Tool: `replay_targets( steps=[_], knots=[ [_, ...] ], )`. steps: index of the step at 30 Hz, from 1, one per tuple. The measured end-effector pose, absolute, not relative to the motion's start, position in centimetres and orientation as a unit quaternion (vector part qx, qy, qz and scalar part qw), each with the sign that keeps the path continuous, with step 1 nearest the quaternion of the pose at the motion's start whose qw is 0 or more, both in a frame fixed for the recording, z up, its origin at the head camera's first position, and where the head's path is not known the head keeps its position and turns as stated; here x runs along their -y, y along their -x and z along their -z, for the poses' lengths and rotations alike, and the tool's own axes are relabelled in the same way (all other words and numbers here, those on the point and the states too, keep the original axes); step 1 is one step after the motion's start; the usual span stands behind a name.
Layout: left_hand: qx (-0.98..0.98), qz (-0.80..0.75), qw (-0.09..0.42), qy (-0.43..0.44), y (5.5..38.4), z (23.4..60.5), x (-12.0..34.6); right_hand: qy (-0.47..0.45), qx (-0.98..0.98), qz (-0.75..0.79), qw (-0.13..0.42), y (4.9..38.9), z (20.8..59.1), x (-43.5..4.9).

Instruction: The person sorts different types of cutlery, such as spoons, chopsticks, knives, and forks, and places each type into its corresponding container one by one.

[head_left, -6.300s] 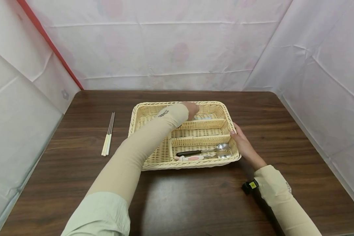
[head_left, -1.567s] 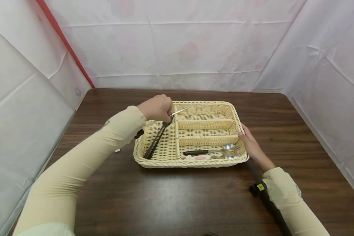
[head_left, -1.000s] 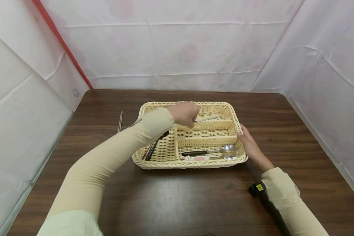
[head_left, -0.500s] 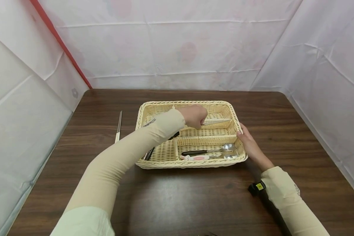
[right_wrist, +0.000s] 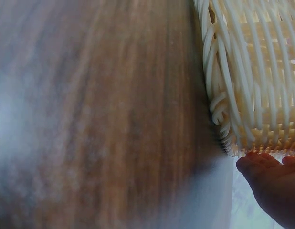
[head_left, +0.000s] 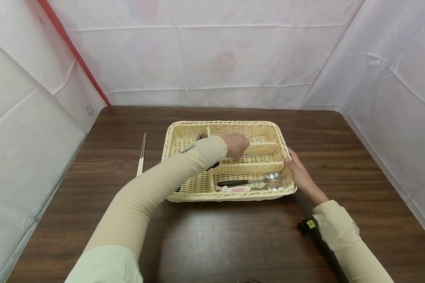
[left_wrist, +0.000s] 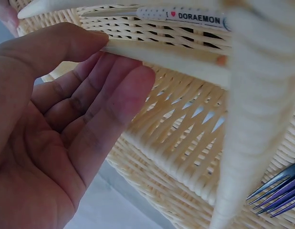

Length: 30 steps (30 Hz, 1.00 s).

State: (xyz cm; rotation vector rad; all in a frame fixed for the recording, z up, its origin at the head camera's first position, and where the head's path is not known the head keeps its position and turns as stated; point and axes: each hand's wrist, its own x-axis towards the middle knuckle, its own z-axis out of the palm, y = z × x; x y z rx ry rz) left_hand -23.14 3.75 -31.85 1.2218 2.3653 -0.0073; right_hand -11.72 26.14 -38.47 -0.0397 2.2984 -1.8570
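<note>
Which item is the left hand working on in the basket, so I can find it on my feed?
In the wicker basket mid-table, find the middle slot on its right side. The left hand pinches a cream chopstick there. Unlike the dark-handled spoon in the near slot, it is thin and pale.

Left hand [head_left: 236,146] perhaps holds something inside basket [head_left: 282,138].

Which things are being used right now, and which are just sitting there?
In use: left hand pinching a cream chopstick; wicker basket; right hand on its rim; lone chopstick on the table.
Just lying: forks and spoons in the basket.
</note>
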Motion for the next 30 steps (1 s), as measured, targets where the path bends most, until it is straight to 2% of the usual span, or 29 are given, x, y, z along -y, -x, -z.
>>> replay_targets(
  steps=[15,30],
  knots=[
    [-0.857,0.085,0.222,-0.456,21.6,31.7,-4.6,0.013,-0.767,0.634,0.096,11.6,38.5,-26.1],
    [-0.848,0.133,0.210,-0.469,21.6,32.3,-5.5,0.018,-0.764,0.638,0.094,11.8,38.6,-26.1]
  ],
)
